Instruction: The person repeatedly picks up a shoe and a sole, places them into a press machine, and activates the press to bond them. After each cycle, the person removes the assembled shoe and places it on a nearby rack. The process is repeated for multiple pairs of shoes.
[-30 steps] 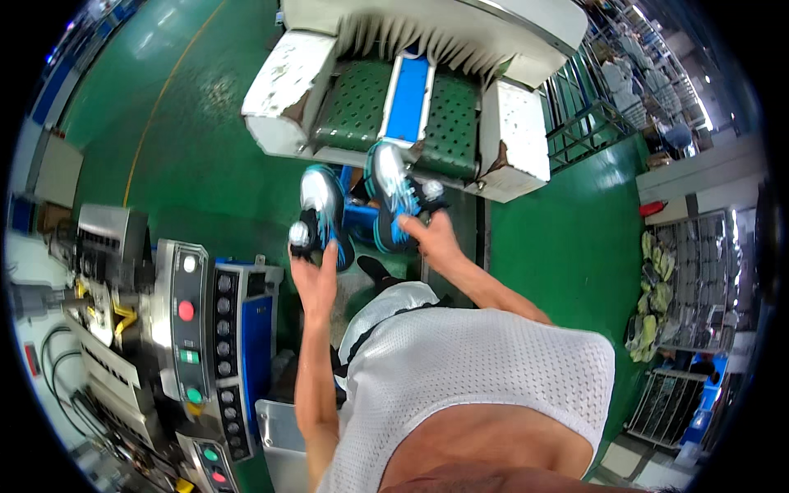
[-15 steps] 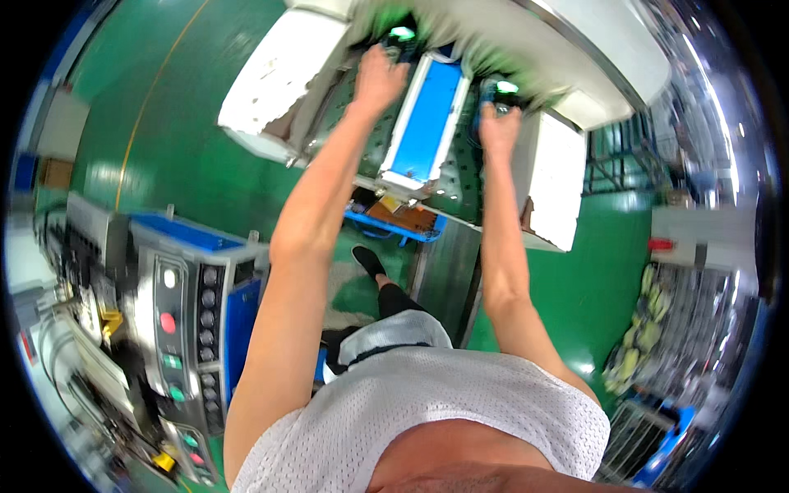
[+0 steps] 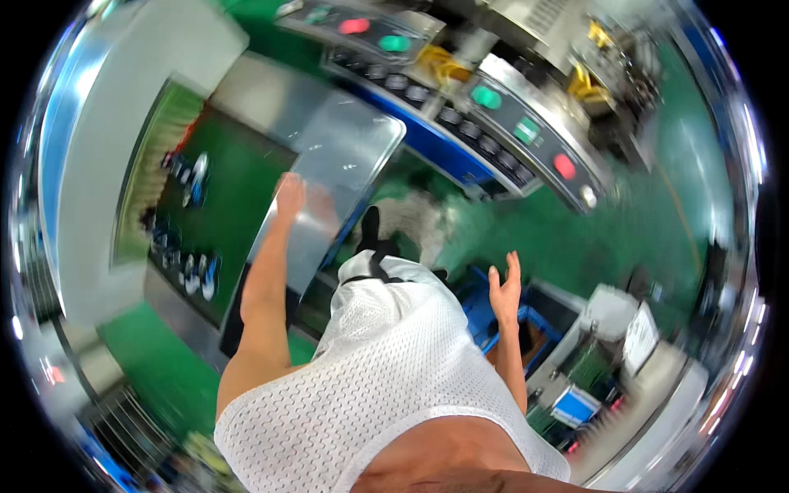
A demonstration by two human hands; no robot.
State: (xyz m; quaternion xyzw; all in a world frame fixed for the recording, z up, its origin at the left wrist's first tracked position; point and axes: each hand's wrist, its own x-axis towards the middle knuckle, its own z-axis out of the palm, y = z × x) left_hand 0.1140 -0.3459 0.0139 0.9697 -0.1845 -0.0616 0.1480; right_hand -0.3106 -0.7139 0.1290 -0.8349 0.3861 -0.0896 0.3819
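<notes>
My left hand (image 3: 289, 195) hangs over a shiny metal tabletop (image 3: 353, 135), close to its left edge. Motion blurs its fingers, and I cannot make out anything in them. Lower on the right, my right hand (image 3: 506, 289) is raised with its fingers apart and nothing in it. Left of the tabletop lies a green conveyor belt (image 3: 234, 168). On it are a pair of dark shoes with white and blue parts (image 3: 197, 181) and another similar pair (image 3: 205, 275) nearer me.
A pale machine housing with a fringed opening (image 3: 131, 185) spans the belt. Ahead stands a machine with a button panel (image 3: 526, 131) and a row of black knobs (image 3: 468, 129). Right of me are a blue-framed cart (image 3: 542, 329) and a pale machine with a blue pad (image 3: 575, 407).
I have turned away from the pale machine with the blue pad, now at my lower right. Both hands have left the dark items there. The belt and metal tabletop are now at my left.
</notes>
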